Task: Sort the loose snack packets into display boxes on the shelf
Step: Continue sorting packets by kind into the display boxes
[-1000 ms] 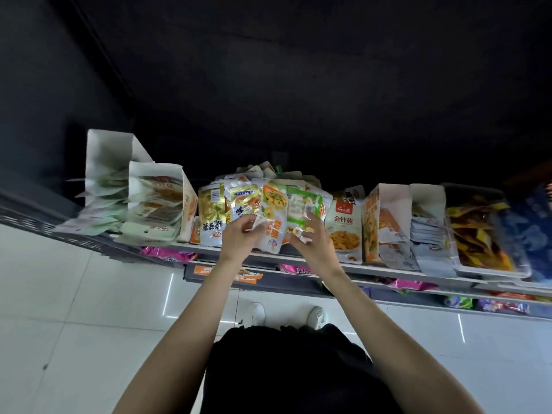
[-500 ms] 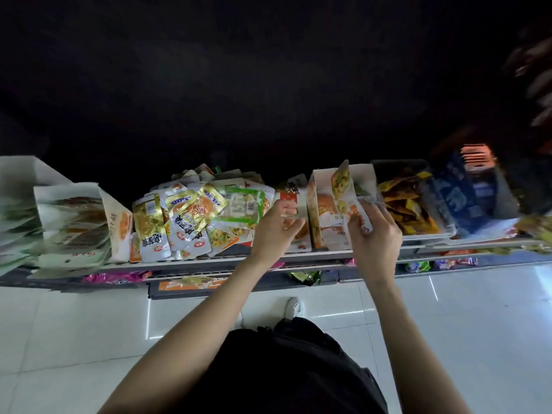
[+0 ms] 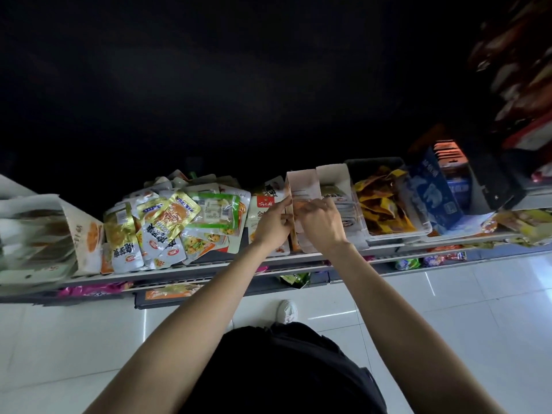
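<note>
Snack packets, loose foil and plastic pouches in gold, silver and green (image 3: 176, 222), lay heaped on the grey metal shelf (image 3: 209, 268), between a white cardboard display box printed with an orange picture at the far left (image 3: 86, 234) and the person's hands. The heap looked much as it had a second earlier, though the view had swung to the right.

Half a second before, the left hand (image 3: 273, 224) had hovered by the white and red mushroom packet (image 3: 264, 204); now its fingers curled onto the left wall of the tall pale pink cardboard display box (image 3: 301, 186), seemingly steadying it. That same half second earlier, the right hand (image 3: 322, 222) had held a yellow and orange packet upright above this box. Now the hand was lowered into the box mouth, fingers bent over an orange packet (image 3: 301, 206) lying among the stacked ones. Whether it still pinched that packet or had let go, I could not tell.

I judged one packet to be going into its box, with most of the heap still to sort.

Further right stood a second white cardboard box (image 3: 333, 177), a clear plastic bin of yellow packets (image 3: 385, 204), and a blue printed carton (image 3: 433, 192).
</note>
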Motion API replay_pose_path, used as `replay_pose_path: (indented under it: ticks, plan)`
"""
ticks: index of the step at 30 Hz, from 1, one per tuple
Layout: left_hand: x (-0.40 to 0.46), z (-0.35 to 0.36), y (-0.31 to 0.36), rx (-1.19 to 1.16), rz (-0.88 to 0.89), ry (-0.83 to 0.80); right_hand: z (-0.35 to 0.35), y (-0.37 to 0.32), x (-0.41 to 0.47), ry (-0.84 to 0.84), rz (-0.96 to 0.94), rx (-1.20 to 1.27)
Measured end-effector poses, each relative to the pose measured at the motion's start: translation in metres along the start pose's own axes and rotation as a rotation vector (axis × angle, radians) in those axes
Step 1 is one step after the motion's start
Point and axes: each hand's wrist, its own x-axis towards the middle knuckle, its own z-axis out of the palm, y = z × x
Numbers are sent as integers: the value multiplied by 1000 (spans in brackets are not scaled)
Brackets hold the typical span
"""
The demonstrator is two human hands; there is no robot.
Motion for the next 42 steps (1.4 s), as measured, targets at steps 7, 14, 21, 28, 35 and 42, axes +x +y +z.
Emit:
replay_pose_path:
  ticks: [7, 14, 21, 28, 35, 42]
  plan:
    - [-5, -11, -3, 127, 70, -23, 10, 0, -25, 214, 30, 212]
    - [-38, -67, -58, 413, 101, 388, 6, -18, -20, 302, 53, 298]
    - [-79, -151, -147, 563, -250, 684, -11, -114, 12, 171, -253, 500]
    - [-80, -185, -159, 725, -257, 301, 4, -179, 55, -332, -265, 442]
    - [-74, -197, -145, 620, -161, 317, -5, -188, 60, -263, -150, 497]
    - [-79, -201, -105, 258, -74, 384, -26, -174, 45, 247, 2, 624]
